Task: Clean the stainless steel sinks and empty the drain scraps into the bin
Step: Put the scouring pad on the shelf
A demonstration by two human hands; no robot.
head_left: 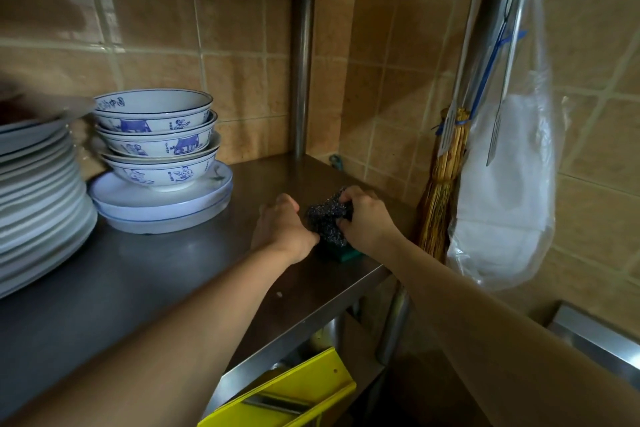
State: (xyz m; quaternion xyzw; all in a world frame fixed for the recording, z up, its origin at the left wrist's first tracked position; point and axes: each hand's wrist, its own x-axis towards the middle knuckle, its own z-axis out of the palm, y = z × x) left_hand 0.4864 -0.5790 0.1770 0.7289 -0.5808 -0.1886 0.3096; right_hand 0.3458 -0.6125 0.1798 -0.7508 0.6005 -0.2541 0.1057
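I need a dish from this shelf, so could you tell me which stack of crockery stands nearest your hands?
The blue-and-white bowls on their pale plates; they stand right beside your left hand, while the tall plate stack sits further left at the picture's edge.

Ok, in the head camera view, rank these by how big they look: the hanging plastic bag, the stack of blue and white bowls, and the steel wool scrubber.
1. hanging plastic bag
2. stack of blue and white bowls
3. steel wool scrubber, partly hidden by both hands

This is apparent size only.
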